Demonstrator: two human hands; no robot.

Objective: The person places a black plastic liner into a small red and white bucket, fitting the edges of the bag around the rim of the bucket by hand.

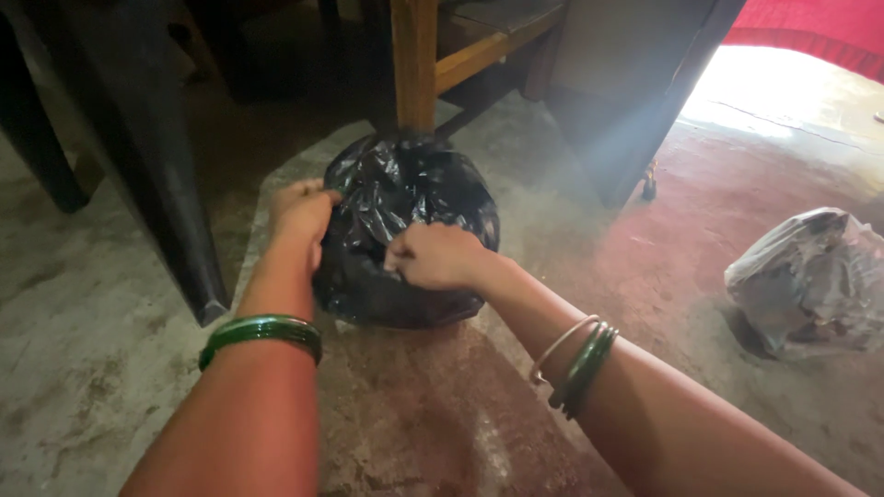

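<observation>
Both hands grip a full black plastic bag [405,235] on the floor [110,350]: left hand [302,213] closed on its upper edge, right hand [433,256] pinching gathered plastic at its front. The top looks bunched, no knot visible. Just beyond stands a wooden leg [413,64]; far right lies a grey bag [810,281].

Left hand's [302,213] fingertips were buried behind the black bag [405,235], wooden leg [413,64] ran off the top edge, grey bag [810,281] was clipped by the right edge, contents unreadable
</observation>
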